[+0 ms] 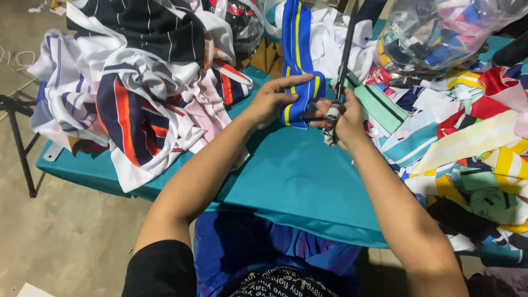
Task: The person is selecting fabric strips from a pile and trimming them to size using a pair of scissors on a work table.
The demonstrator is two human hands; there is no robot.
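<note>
1. Fingers of the left hand [273, 99] are pinched closed on the folded lower end of a blue fabric strip with yellow stripes [297, 60], holding it taut just above the teal tablecloth [291, 176]. The strip runs up and away from the hand toward the far side of the table.
2. Right hand [345, 122] is wrapped tight around the handles of a pair of long dark scissors [344, 60], whose blades point up and away, just beside the strip's right edge. Whether the blades are parted or together is hard to tell, since they show only as one thin dark line.
3. Left fingertips sit very near the scissor pivot; if the blades close while the thumb is that close, a nick to the finger looks like the main risk.
4. If the strip slackens or twists in the pinch, the cut could wander off line across the yellow stripes.
5. A heap of striped white, navy and orange garments [137, 88] crowds the left side, and a pile of coloured offcuts [467, 143] lies to the right, touching the right forearm. Loose cloth from either could slide under the blades and get cut along with the strip.
6. A clear plastic bag of scraps [440, 33] leans at the far right; it might slump onto the working area.
</note>
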